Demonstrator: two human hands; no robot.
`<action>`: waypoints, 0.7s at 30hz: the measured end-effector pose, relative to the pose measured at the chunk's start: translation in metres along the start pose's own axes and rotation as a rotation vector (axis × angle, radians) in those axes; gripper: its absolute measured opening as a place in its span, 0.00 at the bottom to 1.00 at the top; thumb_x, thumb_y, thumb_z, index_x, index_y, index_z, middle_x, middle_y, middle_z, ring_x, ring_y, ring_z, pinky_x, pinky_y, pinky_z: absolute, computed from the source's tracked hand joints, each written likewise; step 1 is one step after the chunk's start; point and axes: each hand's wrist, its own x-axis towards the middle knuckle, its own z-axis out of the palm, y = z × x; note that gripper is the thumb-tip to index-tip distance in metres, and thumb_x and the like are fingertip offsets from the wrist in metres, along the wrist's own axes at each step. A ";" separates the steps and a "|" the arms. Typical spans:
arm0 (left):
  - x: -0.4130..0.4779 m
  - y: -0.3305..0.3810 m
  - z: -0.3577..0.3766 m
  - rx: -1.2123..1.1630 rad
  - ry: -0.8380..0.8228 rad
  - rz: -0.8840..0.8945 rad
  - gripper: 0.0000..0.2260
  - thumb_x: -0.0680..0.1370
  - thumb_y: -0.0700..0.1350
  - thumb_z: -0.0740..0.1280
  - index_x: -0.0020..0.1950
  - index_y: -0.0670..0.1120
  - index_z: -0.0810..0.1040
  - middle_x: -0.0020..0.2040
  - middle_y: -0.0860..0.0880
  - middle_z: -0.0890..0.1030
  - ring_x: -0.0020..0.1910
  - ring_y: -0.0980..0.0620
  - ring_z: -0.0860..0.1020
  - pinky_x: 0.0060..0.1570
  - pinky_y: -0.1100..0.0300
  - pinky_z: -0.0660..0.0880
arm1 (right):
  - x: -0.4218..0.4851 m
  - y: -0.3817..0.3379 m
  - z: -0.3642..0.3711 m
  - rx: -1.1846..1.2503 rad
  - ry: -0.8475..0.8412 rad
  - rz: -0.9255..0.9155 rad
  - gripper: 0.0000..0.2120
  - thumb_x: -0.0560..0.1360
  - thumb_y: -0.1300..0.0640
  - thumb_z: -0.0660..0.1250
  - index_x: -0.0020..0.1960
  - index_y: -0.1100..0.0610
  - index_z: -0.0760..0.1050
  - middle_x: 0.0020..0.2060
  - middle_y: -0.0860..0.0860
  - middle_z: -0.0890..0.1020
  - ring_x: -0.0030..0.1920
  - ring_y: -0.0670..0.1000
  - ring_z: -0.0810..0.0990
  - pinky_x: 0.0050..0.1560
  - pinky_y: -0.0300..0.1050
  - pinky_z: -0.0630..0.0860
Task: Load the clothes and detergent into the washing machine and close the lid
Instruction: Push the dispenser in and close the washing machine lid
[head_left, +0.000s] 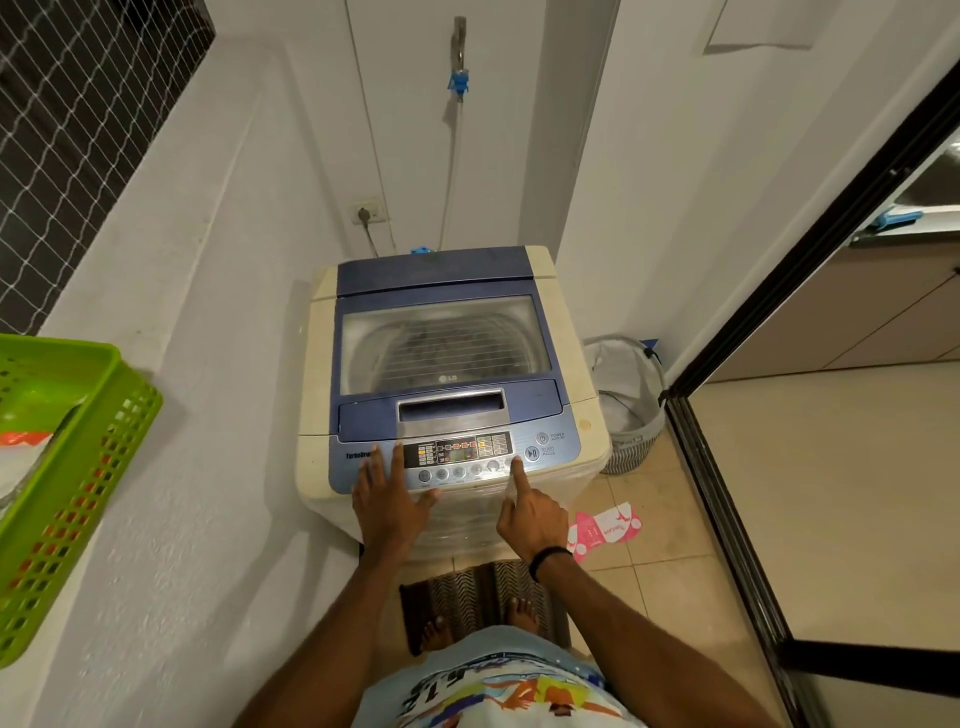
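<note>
Torso: a printed pale shirt (498, 691) is seen at the bottom edge, cut off by the frame.
Hidden: the drum's contents are blurred behind the closed, tinted transparent lid (441, 338); button labels are too small to be read.
Machine: the cream-and-blue top-loading washing machine (447, 374) is placed against the back wall, directly ahead of both hands.
Left hand (389, 499): laid flat, fingers spread, on the control panel's (457, 457) left part; nothing is held.
Right hand (530, 514): curled, index finger extended onto a panel button; nothing is held.
Right side: a pale, cloth-lined laundry basket (628, 400) is set beside the machine.
</note>
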 end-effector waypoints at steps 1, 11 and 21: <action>0.000 -0.001 0.000 -0.003 0.002 0.000 0.46 0.69 0.67 0.69 0.79 0.53 0.52 0.80 0.43 0.51 0.78 0.39 0.52 0.73 0.39 0.56 | 0.000 0.001 0.000 0.003 -0.002 0.017 0.33 0.79 0.50 0.57 0.80 0.51 0.46 0.39 0.52 0.82 0.34 0.51 0.72 0.36 0.43 0.69; 0.002 -0.003 0.004 -0.018 0.012 0.014 0.46 0.69 0.67 0.70 0.79 0.52 0.54 0.80 0.42 0.52 0.78 0.38 0.52 0.73 0.39 0.56 | 0.005 0.009 -0.003 0.019 0.007 0.087 0.39 0.76 0.51 0.60 0.79 0.49 0.39 0.40 0.54 0.82 0.37 0.56 0.79 0.37 0.47 0.73; -0.001 0.000 0.002 -0.015 0.017 0.017 0.45 0.70 0.66 0.70 0.79 0.51 0.52 0.80 0.42 0.51 0.78 0.38 0.51 0.74 0.39 0.55 | 0.014 0.008 -0.004 -0.003 0.022 0.084 0.35 0.77 0.53 0.58 0.79 0.51 0.46 0.35 0.53 0.81 0.32 0.55 0.77 0.37 0.47 0.77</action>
